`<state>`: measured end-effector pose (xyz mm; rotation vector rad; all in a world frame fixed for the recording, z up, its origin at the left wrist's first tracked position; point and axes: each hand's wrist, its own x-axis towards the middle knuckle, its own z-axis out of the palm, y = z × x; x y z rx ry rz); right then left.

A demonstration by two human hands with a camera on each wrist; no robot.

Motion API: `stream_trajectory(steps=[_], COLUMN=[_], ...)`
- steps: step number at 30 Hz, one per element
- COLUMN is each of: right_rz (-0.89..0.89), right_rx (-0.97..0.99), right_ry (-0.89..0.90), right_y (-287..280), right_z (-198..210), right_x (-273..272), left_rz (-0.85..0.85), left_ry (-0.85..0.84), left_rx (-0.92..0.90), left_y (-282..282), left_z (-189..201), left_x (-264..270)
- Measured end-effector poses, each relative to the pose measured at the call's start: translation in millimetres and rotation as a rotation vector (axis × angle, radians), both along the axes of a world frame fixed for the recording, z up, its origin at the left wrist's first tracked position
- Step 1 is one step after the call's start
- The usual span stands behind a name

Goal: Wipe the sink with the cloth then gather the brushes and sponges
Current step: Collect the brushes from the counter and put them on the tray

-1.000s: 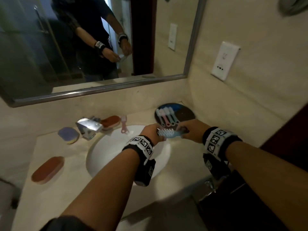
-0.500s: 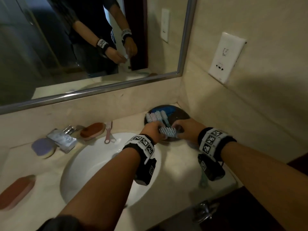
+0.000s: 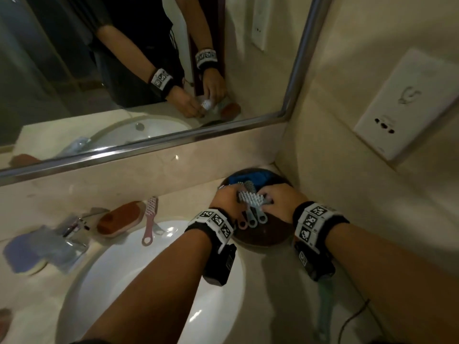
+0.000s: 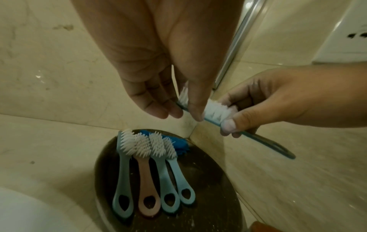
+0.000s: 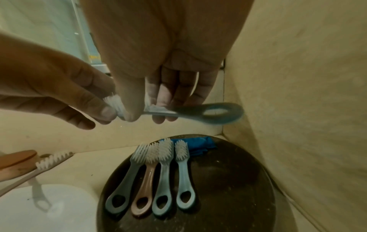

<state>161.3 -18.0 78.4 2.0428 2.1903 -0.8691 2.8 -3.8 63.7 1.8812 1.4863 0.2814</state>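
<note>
Head view is showing my hands (image 3: 250, 203) now lowering a blue brush (image 3: 250, 199) over the dark plate (image 3: 260, 240), nearer than a moment ago; both are pinching it, left at the bristles, right by the handle. Four brushes (image 4: 151, 171) are lying there already. The corner walls are crowding the plate; the bench is opening leftward.

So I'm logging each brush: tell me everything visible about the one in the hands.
The held brush is blue-grey plastic with white bristles and a flat handle ending in an oval hanging hole. It lies roughly level above the dark round tray. The left hand pinches its bristle end, and the right hand grips the head beside it; the handle is blurred.
</note>
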Motion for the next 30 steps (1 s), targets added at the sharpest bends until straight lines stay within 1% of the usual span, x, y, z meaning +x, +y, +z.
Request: stream_trajectory(steps=[2,5,7,9,12,14,17,20,27,30], right_rz=[-0.003,0.053,0.067,0.034,-0.046,-0.105,-0.201,-0.287,-0.375,-0.354], right_rx=[-0.023,-0.103,-0.113,-0.09,-0.073,-0.075,-0.091,-0.089,-0.097,-0.103], right_ry=[0.002,-0.027,-0.02,0.006,0.015,0.018,0.055,0.062,0.09,0.121], right_y=[14.1,38.6,49.1,58.7,71.3,80.9,91.7,98.7,106.0,106.3], right_z=[-9.0,-25.3,-36.1,-48.8,-63.5,-72.3,-87.5,-103.1,-125.4,-129.4], right_x=[0.3,2.4,5.8,13.0,25.0,33.0,40.9,42.9,34.5,31.3], left_rz=[0.018,0.065,0.072,0.092,0.122,0.107,0.024,-0.042,-0.102,-0.109], left_ry=[-0.006,-0.017,-0.007,0.01,-0.011,0.061,0.238,0.342,0.435,0.452], left_rx=[-0.001,-0.038,-0.077,-0.104,-0.146,-0.154,-0.073,-0.048,0.013,0.037], left_y=[8.7,25.3,37.3,51.8,65.3,71.0,72.9,74.1,76.6,75.4], left_z=[-5.8,-16.2,-25.5,-38.6,-60.0,-75.9,-95.9,-112.5,-129.0,-130.6], left_x=[2.2,8.2,14.2,23.1,35.6,40.6,41.4,36.5,30.1,30.2])
